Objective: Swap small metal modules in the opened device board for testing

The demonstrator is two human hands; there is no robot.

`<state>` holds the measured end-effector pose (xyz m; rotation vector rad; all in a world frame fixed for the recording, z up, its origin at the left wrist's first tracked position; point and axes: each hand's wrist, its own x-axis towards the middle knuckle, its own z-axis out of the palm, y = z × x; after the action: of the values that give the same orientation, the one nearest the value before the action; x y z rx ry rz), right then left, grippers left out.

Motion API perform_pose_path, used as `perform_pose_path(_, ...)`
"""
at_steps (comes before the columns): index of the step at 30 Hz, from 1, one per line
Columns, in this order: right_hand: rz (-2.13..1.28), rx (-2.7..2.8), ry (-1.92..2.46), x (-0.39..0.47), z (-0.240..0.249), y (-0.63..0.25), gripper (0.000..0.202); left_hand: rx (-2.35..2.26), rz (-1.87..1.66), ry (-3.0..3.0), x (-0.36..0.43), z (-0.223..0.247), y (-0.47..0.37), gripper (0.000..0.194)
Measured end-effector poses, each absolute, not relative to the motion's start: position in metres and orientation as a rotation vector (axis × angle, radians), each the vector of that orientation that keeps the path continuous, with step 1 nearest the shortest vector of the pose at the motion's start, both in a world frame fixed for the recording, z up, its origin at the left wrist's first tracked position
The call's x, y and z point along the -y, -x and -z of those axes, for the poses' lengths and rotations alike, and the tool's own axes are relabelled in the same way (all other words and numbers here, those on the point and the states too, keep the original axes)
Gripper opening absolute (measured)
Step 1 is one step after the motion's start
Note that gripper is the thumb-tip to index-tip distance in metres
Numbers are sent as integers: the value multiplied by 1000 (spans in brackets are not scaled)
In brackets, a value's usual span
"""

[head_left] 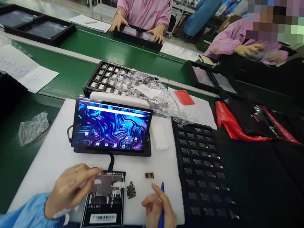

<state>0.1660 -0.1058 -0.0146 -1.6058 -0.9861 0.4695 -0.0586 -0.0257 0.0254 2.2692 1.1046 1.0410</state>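
Note:
My left hand (pixel 68 188) is at the upper left edge of an opened tablet body (pixel 106 194) with a bare circuit board and barcode label. Its index finger and thumb are bent close together over the board's corner; anything between them is hidden. A blue pen-like tool (pixel 161 220) is held in my right hand (pixel 158 211), tip pointing away from me. Left of that hand lie a small camera-like module (pixel 131 190) and a small metal-framed part (pixel 149 175). Behind the board leans a lit tablet screen (pixel 111 126), joined to it by a black flat cable (pixel 111 162).
A white foam mat (pixel 45 168) lies under the work. To its right is a black parts tray (pixel 202 174); behind are another tray (pixel 102 76) and bubble wrap (pixel 153 93). A plastic bag (pixel 33 129) lies left. Co-workers in pink (pixel 144 4) sit across the green bench.

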Motion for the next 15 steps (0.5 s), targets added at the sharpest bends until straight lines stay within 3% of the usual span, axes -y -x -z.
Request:
perform_pose_path(4, -175, 1300, 1587, 117, 22, -165, 6, -1536, -1124, -2110, 20, -14, 71, 16)
perform_pose_path(11, -92, 1498, 1658, 120, 34, -155, 12, -1547, -1061, -2061, 26, -13, 66, 17)
perform_pose_path(15, -173, 1523, 1624, 115, 31, -158, 29, -1505, -1020, -2119, 25, -12, 65, 18)
